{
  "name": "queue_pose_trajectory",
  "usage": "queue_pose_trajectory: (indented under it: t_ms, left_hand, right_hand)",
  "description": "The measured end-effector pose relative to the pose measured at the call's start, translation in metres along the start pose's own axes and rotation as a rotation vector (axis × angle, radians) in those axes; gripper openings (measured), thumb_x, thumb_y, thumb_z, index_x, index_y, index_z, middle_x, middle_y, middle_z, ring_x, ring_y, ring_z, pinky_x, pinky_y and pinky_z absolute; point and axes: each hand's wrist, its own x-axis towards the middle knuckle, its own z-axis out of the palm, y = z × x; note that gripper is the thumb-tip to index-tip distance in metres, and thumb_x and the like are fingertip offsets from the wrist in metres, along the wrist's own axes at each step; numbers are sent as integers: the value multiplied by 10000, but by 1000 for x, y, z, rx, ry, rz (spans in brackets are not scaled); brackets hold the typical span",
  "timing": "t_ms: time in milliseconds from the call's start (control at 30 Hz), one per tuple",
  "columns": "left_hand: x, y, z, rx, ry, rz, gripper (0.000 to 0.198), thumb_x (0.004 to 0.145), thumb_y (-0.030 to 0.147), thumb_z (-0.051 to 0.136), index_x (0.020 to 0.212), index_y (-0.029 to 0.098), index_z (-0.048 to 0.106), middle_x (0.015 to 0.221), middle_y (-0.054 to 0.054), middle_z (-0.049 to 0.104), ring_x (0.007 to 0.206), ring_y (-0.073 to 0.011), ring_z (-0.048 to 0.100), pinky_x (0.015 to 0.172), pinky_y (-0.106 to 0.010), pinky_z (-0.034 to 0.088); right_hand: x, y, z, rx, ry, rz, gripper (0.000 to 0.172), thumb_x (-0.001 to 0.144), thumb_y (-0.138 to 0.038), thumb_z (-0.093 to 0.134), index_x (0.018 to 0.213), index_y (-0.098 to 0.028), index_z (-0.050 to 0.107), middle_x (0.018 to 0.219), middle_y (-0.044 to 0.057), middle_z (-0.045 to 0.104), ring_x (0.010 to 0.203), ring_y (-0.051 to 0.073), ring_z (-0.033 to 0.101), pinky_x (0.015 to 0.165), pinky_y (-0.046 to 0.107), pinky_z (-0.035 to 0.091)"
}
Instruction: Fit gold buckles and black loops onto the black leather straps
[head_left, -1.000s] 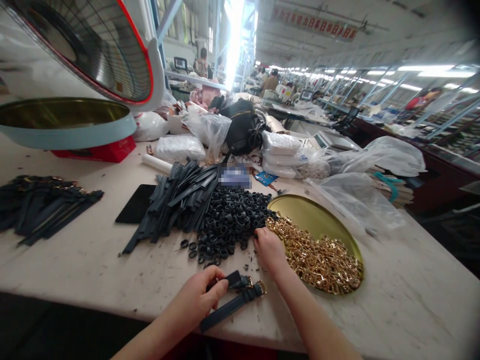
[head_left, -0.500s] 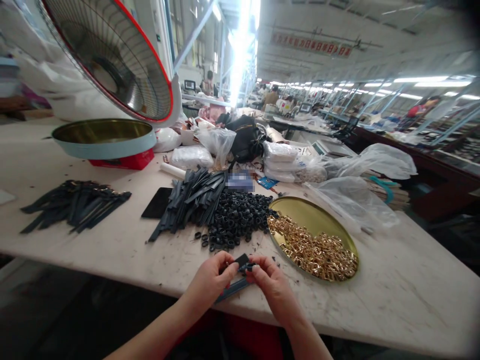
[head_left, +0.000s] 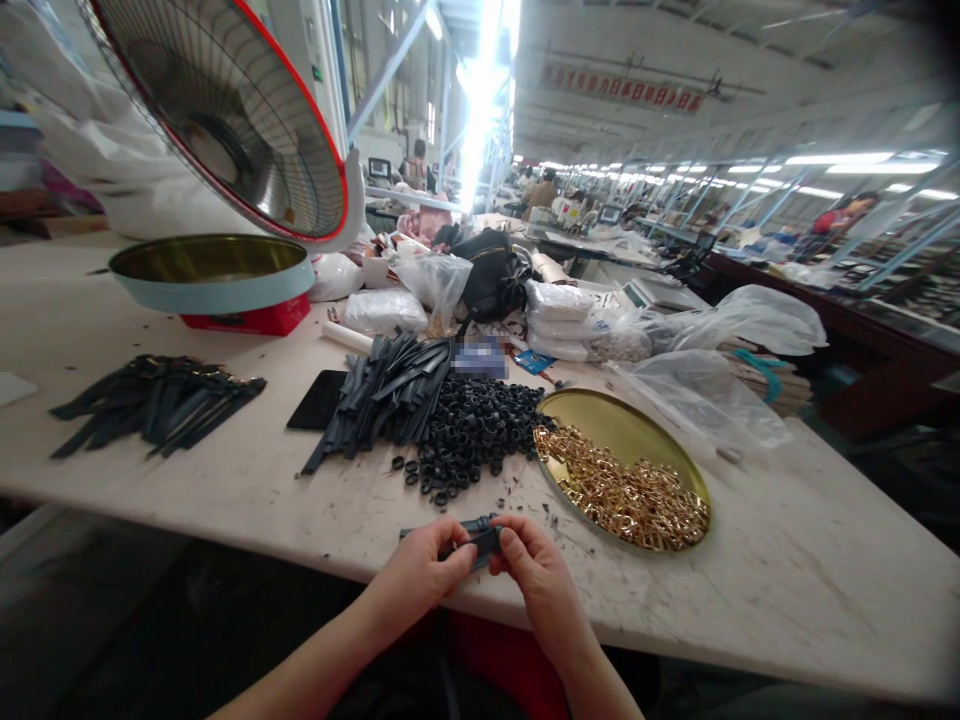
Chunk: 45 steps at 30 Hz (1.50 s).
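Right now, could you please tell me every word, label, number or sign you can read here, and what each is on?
Red banner under the ceiling: "日", repeated; the other characters are too blurred to quote with certainty.
Blue packet on the table: print too small to read.
Blue item beside it: pixelated, unreadable.
Green label, upper left: too small to read.

A factory workshop around you, ceiling lights [head_left: 840, 159] in rows (long, bright), people [head_left: 541, 192] beyond your counter [head_left: 810, 560], heaped black straps [head_left: 386, 390].
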Motion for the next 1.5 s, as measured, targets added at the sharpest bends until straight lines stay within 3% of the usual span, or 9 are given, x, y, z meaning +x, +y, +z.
queue_pose_trajectory:
  t_ms: [133,367,600,867,1000,1167,1267,1367,1500]
  left_hand:
    - [6,-2,-2,-13,66,18,196,740,354,456,662,174,463,495,74,426,432,-71,373,411,-174,275]
    - [19,-3,-2,-148,43,-163,238,712,426,457,675,193,425,393,100,380,328,-61,322,342,-161,260]
    - [26,-14,2,-140,45,-197,238,727,431,438,676,199,416,391,103,368,329,-65,314,343,-166,256]
    - [14,-8,4,207,123,59,187,746,312,452,630,171,494,560,48,481,541,-103,434,505,-204,287]
    - [3,-3,8,161,149,120,240,811,350,397,726,175,536,631,30,543,589,-119,480,548,-209,324]
    - [-7,4,12,178,173,177,222,827,318,398,753,183,557,681,17,582,639,-133,520,597,-216,350]
    - [-12,6,15,141,208,191,219,835,305,390,768,177,554,718,5,594,682,-140,538,635,-221,369]
    - [-16,5,16,96,160,208,219,838,307,388,781,167,547,736,-5,593,701,-143,540,650,-227,386]
    - [-20,1,15,-14,13,243,183,795,198,424,961,165,495,771,2,593,717,-133,547,676,-230,412]
  right_hand:
    - [3,5,-2,61,19,41,261,703,-369,645,873,-178,599,700,-8,598,579,106,533,591,253,440]
    - [8,9,0,74,59,27,271,708,-289,651,960,-207,594,998,34,619,928,178,544,869,329,391]
    - [11,19,10,196,113,57,229,761,-358,578,914,-190,605,1056,61,619,919,192,564,856,363,420]
    - [0,22,18,24,271,-55,242,701,-351,640,881,-191,617,934,51,661,896,203,578,840,352,418]
    - [-2,17,18,191,235,35,290,720,-348,628,967,-200,597,969,46,660,892,182,585,812,319,434]
    - [-4,8,19,453,133,197,216,661,-292,692,846,-189,648,769,9,678,670,118,590,654,240,456]
    - [-12,8,25,586,119,199,190,630,-272,718,794,-201,654,782,1,680,707,115,597,693,239,453]
    - [-19,10,28,573,130,175,194,618,-278,724,780,-198,651,799,2,676,726,122,594,700,243,444]
    - [-25,10,26,417,174,98,223,648,-312,695,823,-187,638,779,3,665,719,137,580,701,256,431]
